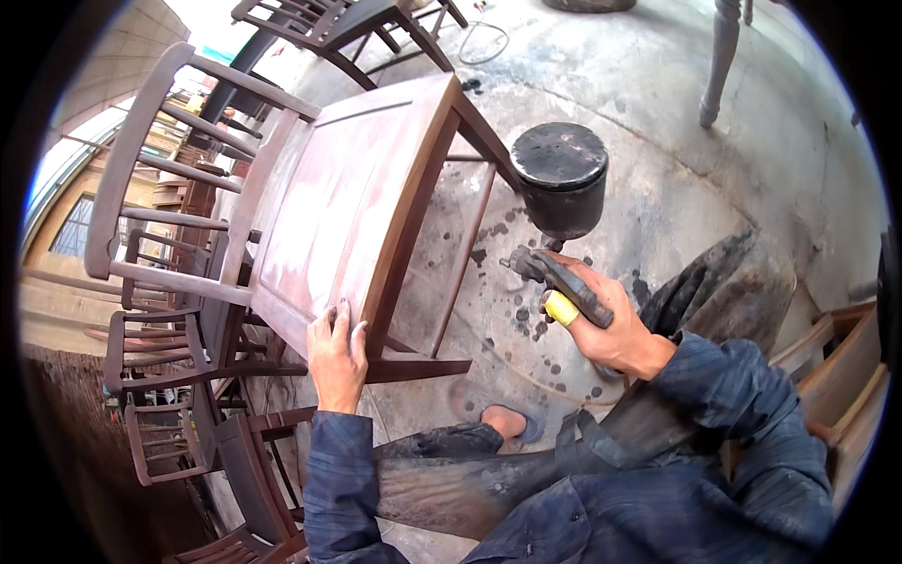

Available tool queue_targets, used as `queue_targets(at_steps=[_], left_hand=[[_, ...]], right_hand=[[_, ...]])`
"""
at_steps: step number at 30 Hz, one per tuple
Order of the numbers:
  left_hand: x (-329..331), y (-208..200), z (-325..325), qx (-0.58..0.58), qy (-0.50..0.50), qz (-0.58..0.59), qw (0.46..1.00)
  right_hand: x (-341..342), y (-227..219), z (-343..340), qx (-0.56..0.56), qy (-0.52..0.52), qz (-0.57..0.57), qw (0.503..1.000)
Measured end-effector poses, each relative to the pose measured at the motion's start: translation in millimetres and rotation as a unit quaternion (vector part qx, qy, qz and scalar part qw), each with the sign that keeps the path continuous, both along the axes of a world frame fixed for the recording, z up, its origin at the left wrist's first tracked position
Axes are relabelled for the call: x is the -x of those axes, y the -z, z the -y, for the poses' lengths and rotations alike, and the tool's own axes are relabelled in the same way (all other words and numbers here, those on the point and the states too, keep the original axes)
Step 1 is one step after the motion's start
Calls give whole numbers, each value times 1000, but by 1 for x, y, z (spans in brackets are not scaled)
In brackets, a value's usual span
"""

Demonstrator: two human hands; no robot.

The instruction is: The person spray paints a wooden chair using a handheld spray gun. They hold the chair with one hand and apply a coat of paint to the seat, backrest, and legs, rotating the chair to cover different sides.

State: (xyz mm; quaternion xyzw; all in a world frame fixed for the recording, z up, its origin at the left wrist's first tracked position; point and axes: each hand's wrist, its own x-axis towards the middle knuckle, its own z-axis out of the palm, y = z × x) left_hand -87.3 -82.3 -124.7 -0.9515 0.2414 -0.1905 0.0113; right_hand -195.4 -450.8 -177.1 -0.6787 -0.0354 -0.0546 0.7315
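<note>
A dark brown wooden chair (324,202) with a slatted back and a glossy panelled seat stands in front of me on the left. My left hand (336,362) is at the near edge of the seat, its fingers bent over the top and its thumb by the corner. To the right of the chair, my right hand (606,320) is closed around the handle of a spray gun (561,280). The gun's round black paint cup (564,202) has a lid and sits just beyond its body. Yellow material wraps one finger of that hand.
More wooden chairs stand at the far side (352,23) and lower left (263,470). Dark spots mark the concrete floor (648,122). A grey turned leg (719,70) stands at the upper right, and wooden furniture (846,376) is close by my right arm.
</note>
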Motion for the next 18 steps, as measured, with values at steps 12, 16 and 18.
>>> queue_targets(at_steps=[12, 16, 18], left_hand=[[92, -23, 154, 350, 95, -349, 864], [93, 22, 207, 574, 54, -507, 641], [86, 56, 218, 591, 5, -591, 549]], right_hand=[[-43, -54, 27, 83, 113, 193, 971], [-55, -60, 12, 0, 17, 61, 998], [-54, -42, 9, 37, 41, 76, 996]])
